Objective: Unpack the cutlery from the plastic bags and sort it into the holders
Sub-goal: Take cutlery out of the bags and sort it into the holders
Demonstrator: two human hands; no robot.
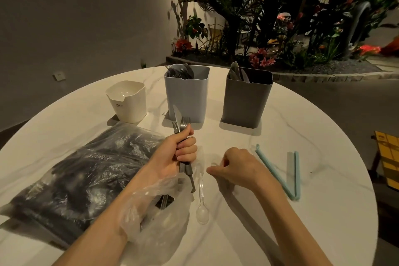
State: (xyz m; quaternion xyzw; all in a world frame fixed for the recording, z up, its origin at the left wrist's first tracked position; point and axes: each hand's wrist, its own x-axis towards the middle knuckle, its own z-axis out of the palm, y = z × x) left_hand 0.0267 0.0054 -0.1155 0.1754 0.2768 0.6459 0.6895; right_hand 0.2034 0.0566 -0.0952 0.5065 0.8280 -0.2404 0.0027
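My left hand (183, 147) is curled tight around a bundle of cutlery (180, 123), a knife and forks standing upright, tips up, handles poking out below my fist. A thin empty plastic bag (155, 218) is draped over that forearm. My right hand (233, 165) hovers just above the tabletop (302, 136), fingers curled in, thumb and forefinger seeming to pinch something clear and tiny; I cannot tell what. A clear plastic spoon (201, 207) lies between my hands. To the left lies a full bag of dark cutlery (82, 170). Further back stand three holders: a white one (127, 101), a blue one (185, 95) with forks in it, and a grey one (246, 97) holding a few pieces. Two teal bag clips (287, 175) lie on the right.
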